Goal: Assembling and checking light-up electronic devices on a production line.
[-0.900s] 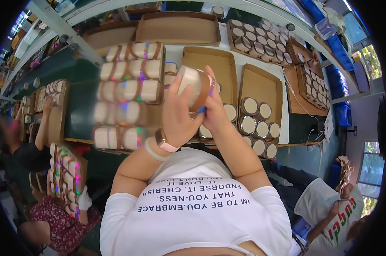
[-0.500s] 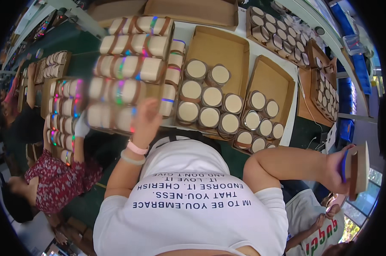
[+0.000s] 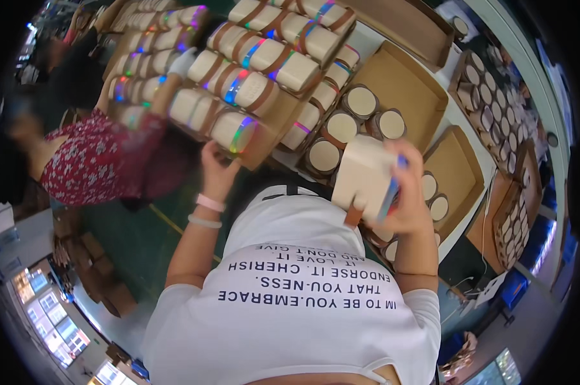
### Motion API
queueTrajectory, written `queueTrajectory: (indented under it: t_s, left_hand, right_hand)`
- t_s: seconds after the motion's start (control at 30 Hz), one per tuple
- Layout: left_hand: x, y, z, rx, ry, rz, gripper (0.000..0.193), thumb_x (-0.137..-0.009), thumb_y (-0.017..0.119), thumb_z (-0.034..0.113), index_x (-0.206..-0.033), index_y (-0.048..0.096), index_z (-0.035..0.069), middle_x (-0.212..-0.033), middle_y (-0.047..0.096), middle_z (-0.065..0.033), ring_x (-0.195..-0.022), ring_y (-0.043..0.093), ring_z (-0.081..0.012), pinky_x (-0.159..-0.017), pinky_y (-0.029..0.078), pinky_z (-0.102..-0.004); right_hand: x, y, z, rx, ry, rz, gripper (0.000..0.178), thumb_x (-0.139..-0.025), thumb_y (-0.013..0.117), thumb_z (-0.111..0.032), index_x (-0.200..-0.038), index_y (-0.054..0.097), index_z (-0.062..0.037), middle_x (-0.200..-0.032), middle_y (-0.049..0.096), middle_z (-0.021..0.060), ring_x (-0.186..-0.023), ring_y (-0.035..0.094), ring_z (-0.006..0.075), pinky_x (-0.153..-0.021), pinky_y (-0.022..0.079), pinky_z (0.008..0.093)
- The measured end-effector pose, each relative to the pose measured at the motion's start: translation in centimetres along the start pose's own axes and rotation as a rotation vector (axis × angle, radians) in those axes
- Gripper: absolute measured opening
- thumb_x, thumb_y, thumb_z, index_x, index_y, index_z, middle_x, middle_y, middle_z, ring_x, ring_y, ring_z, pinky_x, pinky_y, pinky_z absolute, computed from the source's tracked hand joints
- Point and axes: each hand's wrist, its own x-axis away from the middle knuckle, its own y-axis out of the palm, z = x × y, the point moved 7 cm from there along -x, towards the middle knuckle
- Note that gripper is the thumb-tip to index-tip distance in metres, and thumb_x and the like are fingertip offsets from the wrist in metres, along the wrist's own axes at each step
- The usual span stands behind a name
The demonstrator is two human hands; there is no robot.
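Note:
My right hand [image 3: 409, 192] is closed around a cream cylinder [image 3: 362, 172] with a brown strap and a blue band, a little blurred. The cylinder is in front of my body, above a cardboard tray [image 3: 418, 83] where similar cylinders [image 3: 360, 101] stand upright, pale round tops up. On the left, my left hand [image 3: 219, 170] is at the near edge of another cardboard tray [image 3: 264, 138]. Its thumb and fingers are apart, close to the end of a lying cylinder [image 3: 235, 131]. Rows of strapped cylinders with glowing coloured bands fill that tray.
Next to me on the left, a person in a red floral top [image 3: 88, 160] reaches a gloved hand [image 3: 182, 63] to lit cylinders. A smaller tray [image 3: 460, 157] of cylinders lies to the right, with more trays beyond. A white cable [image 3: 489, 199] hangs by the table edge.
My right hand has swung from the far right, bringing the cylinder over the trays in front of me. My left hand is now at the left tray's near edge. The whole view has turned.

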Motion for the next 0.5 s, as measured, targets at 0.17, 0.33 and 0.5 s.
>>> queueTrajectory:
  t_s: [0.17, 0.33, 0.5]
  left_hand:
    - [-0.5, -1.8, 4.6, -0.394, 0.253, 0.249, 0.084, -0.063, 0.077, 0.013, -0.128, 0.026, -0.005, -0.119, 0.040, -0.0201, -0.104, 0.047, -0.0284, -0.088, 0.042, -0.0342]
    - [0.5, -1.6, 4.7, -0.446, 0.261, 0.331, 0.078, -0.061, 0.078, 0.016, -0.122, 0.035, -0.007, -0.113, 0.046, -0.0238, -0.103, 0.048, -0.0358, -0.089, 0.041, -0.0409]
    - [3.7, 0.0, 6.4, -0.532, 0.286, 0.386, 0.073, -0.056, 0.081, 0.022, -0.113, 0.043, -0.004, -0.106, 0.052, -0.0225, -0.098, 0.050, -0.0387, -0.085, 0.041, -0.0440]
  right_hand:
    - [10.8, -5.6, 18.6, -0.310, 0.969, 0.896, 0.077, -0.067, 0.066, -0.002, -0.134, 0.029, -0.0051, -0.117, 0.045, 0.0127, -0.100, 0.050, 0.0204, -0.080, 0.046, 0.0319]
    - [17.7, -6.8, 20.7, 0.368, 1.153, 0.976, 0.079, -0.063, 0.068, -0.006, -0.133, 0.032, -0.0091, -0.121, 0.045, 0.0151, -0.105, 0.049, 0.0294, -0.087, 0.043, 0.0395]
    - [17.2, -1.4, 19.1, 1.034, 0.854, -0.054, 0.084, -0.055, 0.073, -0.015, -0.130, 0.035, -0.0103, -0.127, 0.040, 0.0189, -0.114, 0.042, 0.0393, -0.090, 0.040, 0.0503]
